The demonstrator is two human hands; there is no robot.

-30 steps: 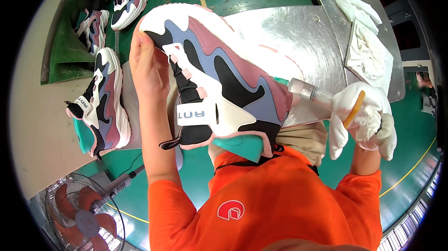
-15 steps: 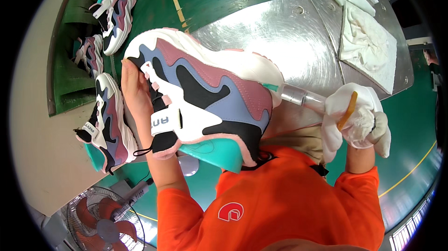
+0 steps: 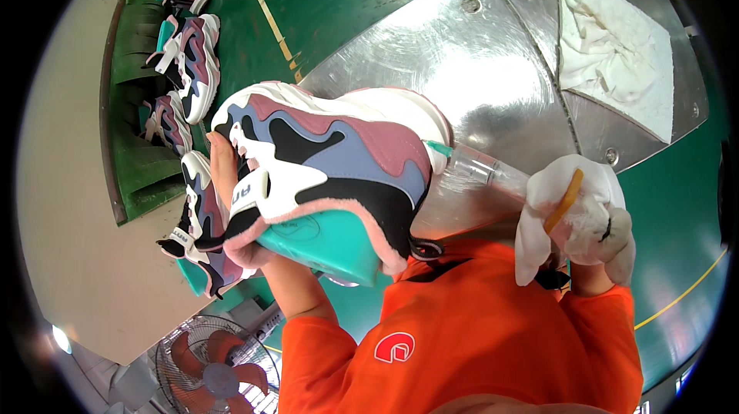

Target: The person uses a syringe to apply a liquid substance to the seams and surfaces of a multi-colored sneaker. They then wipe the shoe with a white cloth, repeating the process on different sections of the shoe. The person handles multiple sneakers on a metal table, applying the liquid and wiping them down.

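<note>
A sneaker (image 3: 339,144) in white, mauve, blue and black lies on its side in my left hand (image 3: 223,167), whose fingers wrap round its laced front. A turquoise shoe last (image 3: 323,244) fills its opening. My right hand (image 3: 581,217), in a white cloth glove, is closed round a clear syringe (image 3: 489,170). The syringe's green tip (image 3: 439,149) touches the heel, where the upper meets the white sole. An amber strip (image 3: 566,200) lies across the glove. Most of my left palm is hidden by the sneaker.
More sneakers (image 3: 202,63) of the same kind stand along the left, beside a green slotted opening (image 3: 138,121). A metal tabletop (image 3: 400,48) spreads ahead, with a folded white cloth (image 3: 612,52) at the right. A caged fan (image 3: 219,379) stands low on the left.
The sneaker has tilted, showing more of the turquoise last in its opening. The syringe tip stays at the heel. The whole view has shifted a little.
</note>
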